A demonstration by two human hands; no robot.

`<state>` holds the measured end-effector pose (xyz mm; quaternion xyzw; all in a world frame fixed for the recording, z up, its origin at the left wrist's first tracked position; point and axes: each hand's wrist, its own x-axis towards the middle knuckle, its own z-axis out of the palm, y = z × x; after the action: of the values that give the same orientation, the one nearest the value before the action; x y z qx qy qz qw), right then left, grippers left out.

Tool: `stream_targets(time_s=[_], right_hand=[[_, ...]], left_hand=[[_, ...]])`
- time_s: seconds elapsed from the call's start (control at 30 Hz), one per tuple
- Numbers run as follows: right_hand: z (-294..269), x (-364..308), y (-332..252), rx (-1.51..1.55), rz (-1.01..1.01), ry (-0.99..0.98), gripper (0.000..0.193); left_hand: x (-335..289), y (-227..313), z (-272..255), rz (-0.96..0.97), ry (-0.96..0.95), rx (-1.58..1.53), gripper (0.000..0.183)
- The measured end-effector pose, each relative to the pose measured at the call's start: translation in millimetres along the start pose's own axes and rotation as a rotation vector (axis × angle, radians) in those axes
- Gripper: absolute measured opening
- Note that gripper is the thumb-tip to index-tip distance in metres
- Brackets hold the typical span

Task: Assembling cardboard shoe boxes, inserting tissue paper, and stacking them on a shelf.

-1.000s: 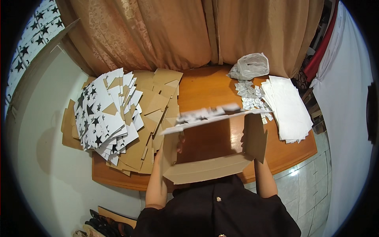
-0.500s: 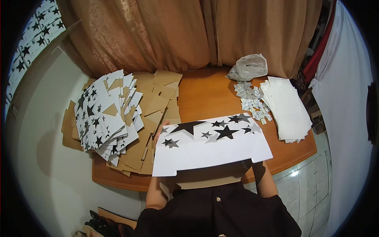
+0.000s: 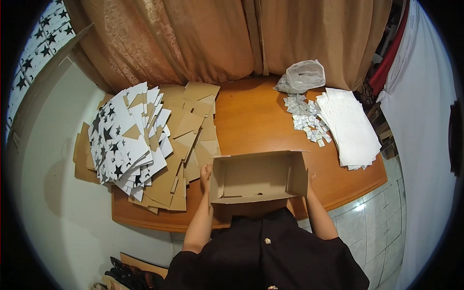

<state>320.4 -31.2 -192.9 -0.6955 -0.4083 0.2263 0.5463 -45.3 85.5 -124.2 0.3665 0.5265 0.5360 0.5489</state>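
Observation:
A cardboard box [image 3: 256, 176] is held up over the front of the table, its brown inside facing me. Its inner walls are bare, and a small dark hole shows near the lower edge. At the box's left side my left hand [image 3: 206, 177] grips the wall, fingers curled. My right hand [image 3: 311, 182] holds the opposite side, most of its fingers hidden behind the wall. On the left of the table lies a pile of flat star-printed cardboard blanks [image 3: 121, 140], white with black and grey stars, beside brown blanks [image 3: 186, 140].
Small silvery packets [image 3: 304, 116] lie scattered at the right, in front of a clear plastic bag [image 3: 305, 76]. Beside them is a stack of white sheets [image 3: 350, 128]. Brown curtains [image 3: 193, 38] hang behind the wooden table [image 3: 246, 116]. Star-printed boxes [image 3: 36, 50] sit at upper left.
The white star-printed flap that faced me has swung out of sight, and the box's brown inside now shows. Both hands have come into view at its sides.

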Motion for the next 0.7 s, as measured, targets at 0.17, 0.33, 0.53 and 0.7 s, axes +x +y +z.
stream_targets(time_s=[0.17,0.33,0.53,0.7], right_hand=[[-28.1,1.1,-47.6,-0.697,0.172,-0.080,0.031],[-30.6,1.5,-111.8,-0.462,0.253,-0.021,0.034],[-69.1,-19.5,-217.9,0.351,-0.066,-0.130,0.076],[-38.1,-53.7,-229.4,-0.096,-0.245,-0.197,0.100]], left_hand=[[-33.8,1.0,6.6,0.086,0.107,0.690,0.034],[-22.5,19.8,0.6,0.044,0.103,0.567,0.031],[-43.4,133.7,22.2,0.481,0.102,0.189,0.023],[-79.7,217.7,90.1,1.047,-0.396,0.996,0.057]])
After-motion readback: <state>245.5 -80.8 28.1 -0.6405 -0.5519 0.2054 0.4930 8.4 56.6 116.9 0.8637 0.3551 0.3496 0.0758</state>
